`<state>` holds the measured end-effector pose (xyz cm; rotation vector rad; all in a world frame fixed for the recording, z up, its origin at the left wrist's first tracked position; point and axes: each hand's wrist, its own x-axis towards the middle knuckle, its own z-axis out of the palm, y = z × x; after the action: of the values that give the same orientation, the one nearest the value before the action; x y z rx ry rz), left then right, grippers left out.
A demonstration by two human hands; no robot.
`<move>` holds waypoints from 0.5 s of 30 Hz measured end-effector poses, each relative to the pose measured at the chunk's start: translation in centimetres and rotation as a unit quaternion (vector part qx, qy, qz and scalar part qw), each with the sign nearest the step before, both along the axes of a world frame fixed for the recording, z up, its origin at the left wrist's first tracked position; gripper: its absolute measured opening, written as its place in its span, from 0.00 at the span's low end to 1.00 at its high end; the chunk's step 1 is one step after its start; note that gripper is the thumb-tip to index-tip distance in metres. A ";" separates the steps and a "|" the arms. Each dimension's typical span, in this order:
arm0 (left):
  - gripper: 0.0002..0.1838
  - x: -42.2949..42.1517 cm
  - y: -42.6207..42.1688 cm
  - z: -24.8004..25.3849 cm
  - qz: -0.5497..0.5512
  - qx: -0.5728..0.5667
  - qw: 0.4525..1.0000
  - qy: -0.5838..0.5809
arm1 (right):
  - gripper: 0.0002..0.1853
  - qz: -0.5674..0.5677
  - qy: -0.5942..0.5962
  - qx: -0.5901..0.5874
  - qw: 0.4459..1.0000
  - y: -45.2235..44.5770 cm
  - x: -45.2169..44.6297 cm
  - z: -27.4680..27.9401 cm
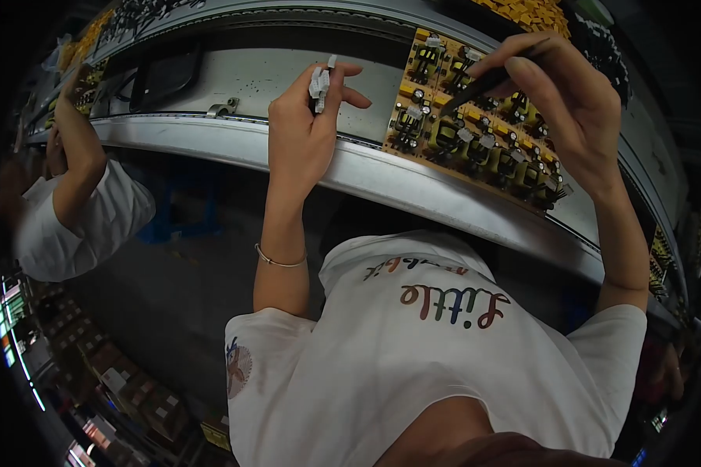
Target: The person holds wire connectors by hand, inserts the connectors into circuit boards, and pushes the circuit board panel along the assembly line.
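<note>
My left hand [302, 128] is closed around several small white connectors [319, 84], over the metal work surface just left of the circuit boards. Pinched between the thumb and fingers of my right hand [572, 105] is a dark, slender tool [479, 87], which looks like tweezers. Its tip points down and left over the panel of circuit boards [487, 180]. The panel carries yellow-and-black transformers, capacitors and white connectors. Whether the tip touches a part cannot be made out.
A metal rail [382, 179] runs along the near edge. A black tray [167, 74] and a small metal bracket [223, 107] lie to the left. Yellow parts [531, 14] are piled behind. A co-worker's arm [78, 136] reaches in at far left.
</note>
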<state>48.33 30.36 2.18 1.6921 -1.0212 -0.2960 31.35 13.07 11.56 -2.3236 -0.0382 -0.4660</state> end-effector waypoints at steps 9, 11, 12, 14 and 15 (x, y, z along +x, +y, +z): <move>0.15 0.1 0.0 -0.2 -0.002 -0.013 1.000 -0.011 | 0.09 -0.017 0.025 -0.009 1.000 0.7 -0.9 -1.0; 0.15 0.1 0.0 -0.3 -0.006 -0.014 1.000 -0.015 | 0.09 -0.019 0.022 -0.010 1.000 0.6 -1.0 -1.0; 0.15 0.1 0.0 -0.4 -0.005 -0.020 1.000 -0.015 | 0.09 -0.041 0.013 0.024 0.999 0.6 -1.2 -0.7; 0.16 0.2 0.0 -0.3 -0.008 -0.025 1.000 -0.013 | 0.10 -0.067 0.005 0.057 0.996 0.2 -1.7 0.2; 0.16 0.1 0.0 0.0 -0.003 -0.016 1.000 -0.009 | 0.10 -0.060 0.000 0.020 0.998 -0.1 -2.2 1.2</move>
<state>48.42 30.39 2.14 1.6656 -1.0378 -0.2671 29.19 12.99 12.79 -2.2946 0.1106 -0.5232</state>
